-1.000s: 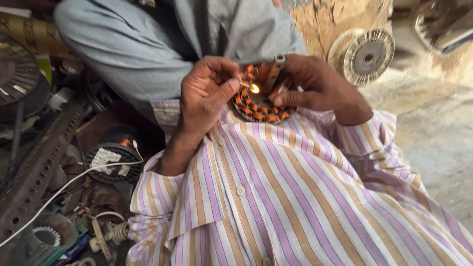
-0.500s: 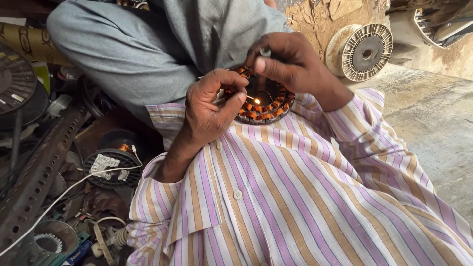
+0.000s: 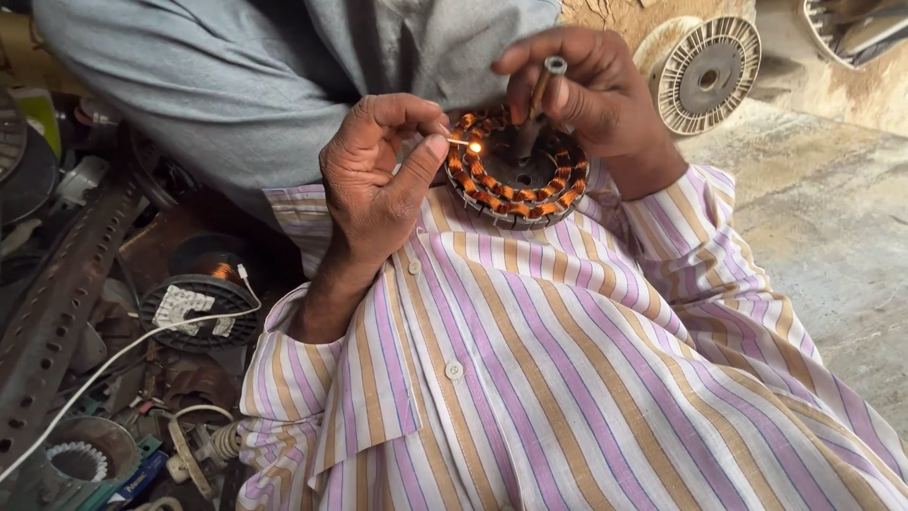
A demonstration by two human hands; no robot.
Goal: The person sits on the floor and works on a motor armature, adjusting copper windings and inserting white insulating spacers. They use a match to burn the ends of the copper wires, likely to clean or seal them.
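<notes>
left hand (image 3: 378,180) at stator (image 3: 515,185) rim, right hand (image 3: 586,90) gripping shaft (image 3: 541,95)

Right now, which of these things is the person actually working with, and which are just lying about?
In hand:
left hand pinching a thin glowing wire tip
right hand holding a metal rod
copper-wound stator

Lying about:
round slotted disc
white cable
perforated metal bar
second coil

White label (image 3: 184,305): torn paper on a black round part, lower left of me.
Blue pack (image 3: 140,475): small, flat, bottom left corner.
</notes>
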